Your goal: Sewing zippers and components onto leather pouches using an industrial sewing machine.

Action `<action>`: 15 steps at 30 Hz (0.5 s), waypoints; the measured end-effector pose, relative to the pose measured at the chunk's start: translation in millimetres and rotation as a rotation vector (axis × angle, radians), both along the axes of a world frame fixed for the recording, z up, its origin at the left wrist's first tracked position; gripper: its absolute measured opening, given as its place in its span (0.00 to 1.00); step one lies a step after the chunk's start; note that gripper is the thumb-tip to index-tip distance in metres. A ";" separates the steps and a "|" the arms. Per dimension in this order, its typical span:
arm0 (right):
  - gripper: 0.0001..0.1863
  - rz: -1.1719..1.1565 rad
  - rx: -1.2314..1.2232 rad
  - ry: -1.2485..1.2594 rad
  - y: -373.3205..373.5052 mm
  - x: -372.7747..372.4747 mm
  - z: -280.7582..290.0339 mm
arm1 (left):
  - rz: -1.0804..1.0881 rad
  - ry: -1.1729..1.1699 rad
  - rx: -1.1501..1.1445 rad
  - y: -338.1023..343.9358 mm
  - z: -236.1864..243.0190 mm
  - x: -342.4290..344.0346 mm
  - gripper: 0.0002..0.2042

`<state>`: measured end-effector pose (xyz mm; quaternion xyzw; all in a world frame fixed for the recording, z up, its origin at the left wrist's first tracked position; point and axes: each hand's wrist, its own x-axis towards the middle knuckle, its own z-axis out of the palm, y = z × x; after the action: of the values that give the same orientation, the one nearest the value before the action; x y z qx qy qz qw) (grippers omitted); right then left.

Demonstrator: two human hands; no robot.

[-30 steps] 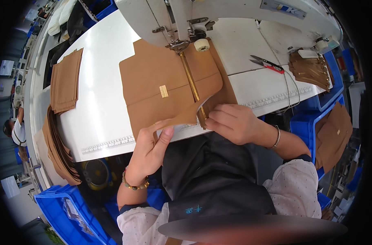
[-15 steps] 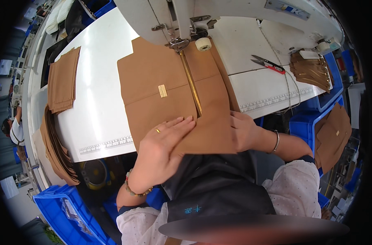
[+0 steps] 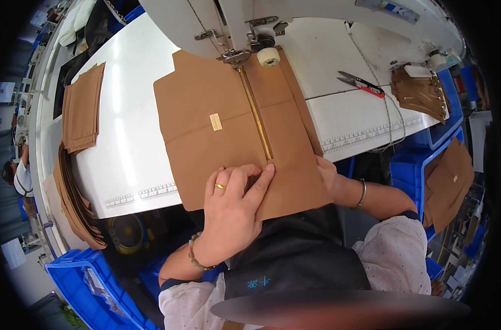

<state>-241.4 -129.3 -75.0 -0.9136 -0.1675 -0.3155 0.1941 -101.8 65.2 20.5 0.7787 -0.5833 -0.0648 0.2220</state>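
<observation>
A brown fabric panel point(image 3: 198, 157) lies under the sewing machine head point(image 3: 237, 33) and hangs over the table's near edge. A gold-toothed zipper point(image 3: 256, 118) runs down it from the presser foot point(image 3: 237, 58), and a small gold plate point(image 3: 216, 122) sits left of the zipper. My left hand point(image 3: 234, 192) grips the panel below the zipper's lower end, fingers bent and thumb tip by that end. My right hand point(image 3: 328, 177) holds the panel's right edge; part of its fingers is hidden by the fabric.
Thread snips point(image 3: 363, 85) with a red and black handle lie on the white table point(image 3: 129, 110) at right. Brown pieces are stacked at left point(image 3: 83, 107). A bundle of zippers point(image 3: 418, 93) lies at far right. Blue bins point(image 3: 91, 286) stand on both sides.
My left hand has gone from lying flat to bent fingers, shifting right and slightly down to the zipper's end. My right hand has moved slightly right and down. The panel has turned slightly.
</observation>
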 end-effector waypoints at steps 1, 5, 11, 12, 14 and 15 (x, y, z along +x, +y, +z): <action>0.24 0.000 0.002 0.000 -0.7 0.7 -1.2 | 0.000 0.012 0.008 -0.2 0.7 0.6 0.26; 0.24 0.022 0.031 -0.048 -2.9 2.3 -3.9 | 0.000 0.081 0.051 0.4 3.5 3.3 0.26; 0.23 0.035 -0.008 -0.071 -3.9 2.1 0.7 | -0.019 0.071 0.044 -0.4 1.0 4.4 0.26; 0.23 0.035 0.001 -0.069 -3.7 2.3 1.0 | -0.020 0.062 0.032 -0.7 0.6 4.0 0.26; 0.23 0.033 0.006 -0.058 -3.5 2.0 1.0 | -0.038 -0.030 0.037 -1.2 0.4 1.8 0.26; 0.24 0.033 -0.001 -0.057 -3.9 0.9 1.2 | -0.040 -0.030 0.037 -0.9 1.0 0.0 0.26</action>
<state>-240.4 -133.2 -73.8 -0.9014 -0.1881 -0.3383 0.1937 -101.7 64.3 21.4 0.7717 -0.6007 -0.0686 0.1973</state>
